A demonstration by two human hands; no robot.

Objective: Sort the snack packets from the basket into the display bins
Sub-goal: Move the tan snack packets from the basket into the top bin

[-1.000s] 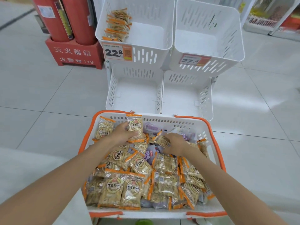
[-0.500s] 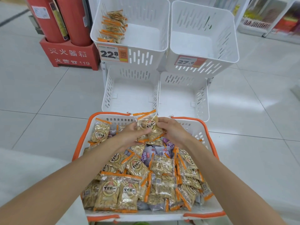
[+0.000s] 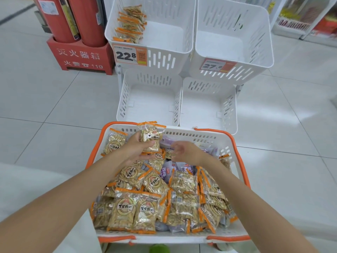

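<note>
A white basket with orange rim [image 3: 235, 141] holds several orange-edged seed packets [image 3: 125, 210] and a few purple packets [image 3: 168, 170]. My left hand [image 3: 136, 147] holds a small stack of orange-edged packets [image 3: 151, 136] above the basket's far left side. Beside it, my right hand [image 3: 184, 151] hovers over the pile, fingers loosely curled and holding nothing. Four white display bins stand beyond the basket. The upper left bin [image 3: 164, 52], tagged 22.8, has several orange-edged packets [image 3: 130, 24] in its left corner. The upper right bin [image 3: 255, 59], tagged 27.6, holds nothing.
Two lower bins [image 3: 127, 99] [image 3: 229, 110] sit just past the basket and hold nothing. A red fire-extinguisher box [image 3: 80, 55] stands at the far left on the tiled floor. Store shelving [image 3: 306, 21] is at the far right.
My right hand passed a packet to the left hand's stack, then let go and drew back to the right. The left hand has stayed above the far side of the basket, now holding the packets alone.
</note>
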